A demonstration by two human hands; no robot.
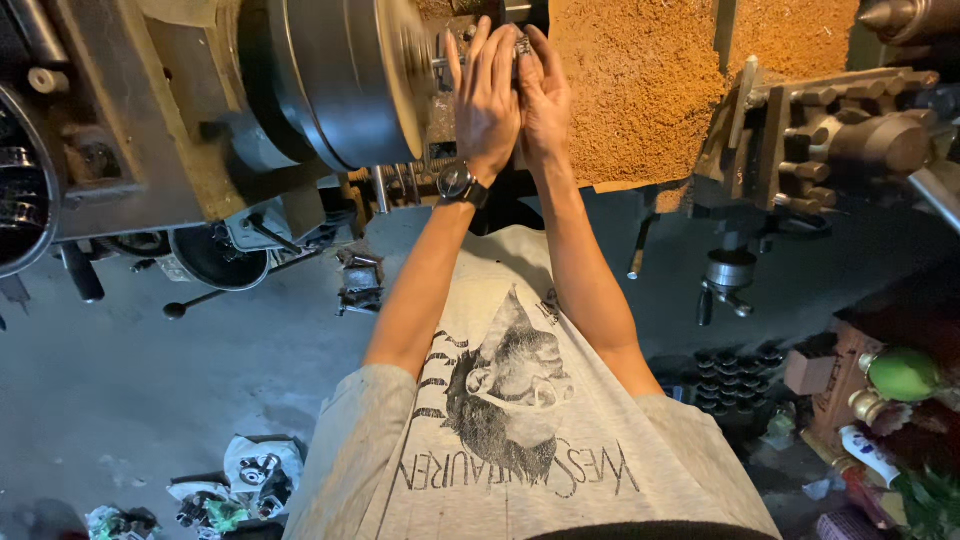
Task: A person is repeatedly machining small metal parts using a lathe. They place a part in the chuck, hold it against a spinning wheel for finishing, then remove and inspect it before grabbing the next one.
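Observation:
I look down over my chest at a metal lathe. My left hand (486, 100), with a dark wristwatch (460, 184) on its wrist, is raised flat with fingers straight beside the big round lathe chuck (345, 75). My right hand (546, 95) presses against it palm to palm. Between the fingertips sits a small dark metal part (522, 45), mostly hidden by the fingers. The chuck's rim looks blurred.
A bed of orange-brown shavings (650, 80) lies behind the hands. The tool post with bolts (830, 140) stands at right. Lathe levers and handles (250, 250) hang at left. Rags and small parts (250, 475) lie on the grey floor, boxes and a green object (900, 372) at right.

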